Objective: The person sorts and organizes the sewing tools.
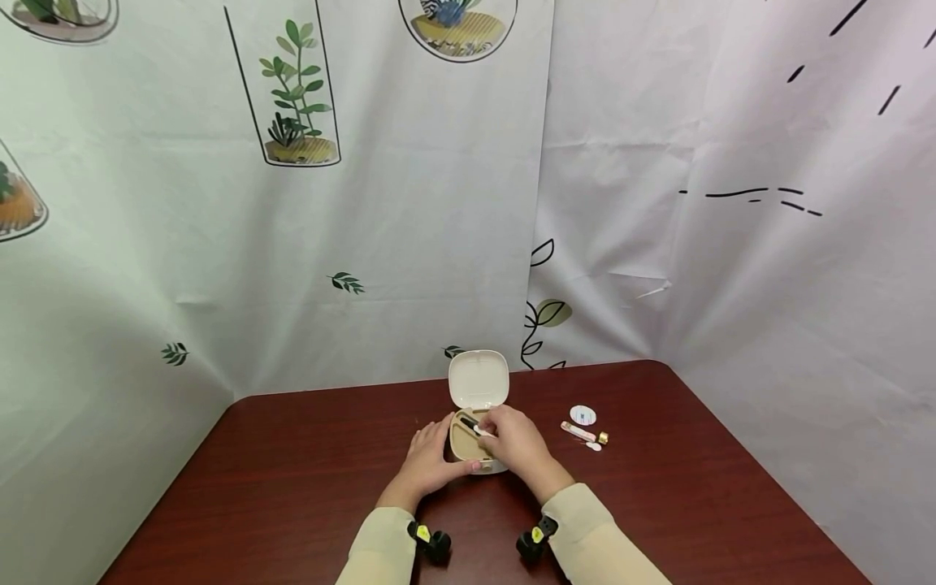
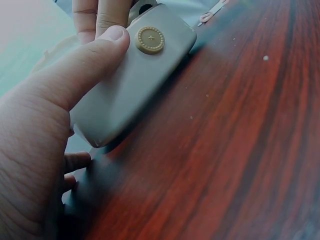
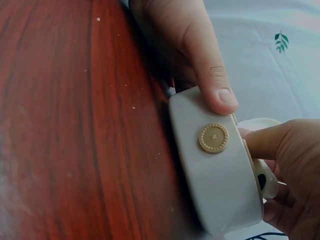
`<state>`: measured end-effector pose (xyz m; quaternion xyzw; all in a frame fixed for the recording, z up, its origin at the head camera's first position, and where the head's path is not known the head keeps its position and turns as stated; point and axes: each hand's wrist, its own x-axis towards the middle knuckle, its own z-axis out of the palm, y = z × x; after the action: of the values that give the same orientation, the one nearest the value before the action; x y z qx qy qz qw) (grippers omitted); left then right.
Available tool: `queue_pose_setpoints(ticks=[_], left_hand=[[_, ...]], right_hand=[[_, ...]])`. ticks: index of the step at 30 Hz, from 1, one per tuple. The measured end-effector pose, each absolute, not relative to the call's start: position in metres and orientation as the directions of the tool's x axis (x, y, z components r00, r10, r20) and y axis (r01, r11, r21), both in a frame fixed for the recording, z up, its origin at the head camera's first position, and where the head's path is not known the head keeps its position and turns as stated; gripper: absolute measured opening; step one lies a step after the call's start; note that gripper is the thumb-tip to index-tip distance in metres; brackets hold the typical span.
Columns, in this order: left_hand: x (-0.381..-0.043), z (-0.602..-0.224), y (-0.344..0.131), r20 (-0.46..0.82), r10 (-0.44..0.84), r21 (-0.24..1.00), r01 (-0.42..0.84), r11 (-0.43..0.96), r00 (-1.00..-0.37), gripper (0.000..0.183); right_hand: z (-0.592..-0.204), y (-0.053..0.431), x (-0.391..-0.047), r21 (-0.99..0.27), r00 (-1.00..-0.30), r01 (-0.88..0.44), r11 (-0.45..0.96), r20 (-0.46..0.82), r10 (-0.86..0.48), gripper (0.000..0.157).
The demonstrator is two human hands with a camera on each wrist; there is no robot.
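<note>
Sleeves [image 1: 380, 546] of pale cloth are seen nearest, with a small black camera [image 1: 438, 548] worn at each wrist. Beyond the cuffs, a beige-lined case [image 1: 465, 446] is set on the dark red worktop [image 1: 292, 487], its round button [image 2: 150, 40] turned toward the person. Its left side and front are gripped by the left hand [image 1: 427, 461]: fingers are laid along the side, and the thumb is pressed to the front wall beside the button. Its inside is reached only by the right hand [image 1: 515, 441], which is held over the right half, thumb and fingers nearly closed; between them a small white piece [image 3: 270, 187] with a dark spot appears to be pinched. Just left of those fingertips a dark strip [image 1: 468, 422] is seen within the case, its long axis slanted from far left to near right, toward the right hand, the nearer of the two. Whether strip and white piece are joined cannot be told. Well apart on the right, a small white oval [image 1: 594, 447], a gold-capped tube [image 1: 579, 431] and a round white disc [image 1: 582, 415] are laid. The lid [image 1: 478, 379] is raised at the case's far edge, and behind it printed cloth [image 1: 424, 203] is hung.
</note>
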<state>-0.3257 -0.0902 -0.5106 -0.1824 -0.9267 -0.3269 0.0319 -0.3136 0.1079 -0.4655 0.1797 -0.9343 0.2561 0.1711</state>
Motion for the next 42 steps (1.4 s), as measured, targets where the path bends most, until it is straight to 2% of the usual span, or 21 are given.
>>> queue_pose_setpoints(ticks=[13, 27, 33, 42], left_hand=[[-0.325, -0.512, -0.089, 0.18, 0.34, 0.567, 0.379, 0.731, -0.923, 0.103], [-0.328, -0.512, -0.09, 0.17, 0.323, 0.582, 0.359, 0.73, -0.931, 0.106], [-0.327, -0.511, -0.091, 0.157, 0.31, 0.604, 0.339, 0.721, -0.938, 0.106], [-0.323, -0.508, -0.09, 0.172, 0.317, 0.606, 0.354, 0.712, -0.933, 0.103]], right_hand=[[-0.471, 0.114, -0.317, -0.327, -0.832, -0.495, 0.805, 0.447, -0.33, 0.008], [-0.467, 0.122, -0.322, -0.476, -0.842, -0.526, 0.705, 0.408, -0.353, 0.016], [-0.47, 0.127, -0.325, -0.423, -0.804, -0.578, 0.698, 0.44, -0.399, 0.014], [-0.477, 0.128, -0.327, -0.403, -0.778, -0.6, 0.691, 0.495, -0.387, 0.009]])
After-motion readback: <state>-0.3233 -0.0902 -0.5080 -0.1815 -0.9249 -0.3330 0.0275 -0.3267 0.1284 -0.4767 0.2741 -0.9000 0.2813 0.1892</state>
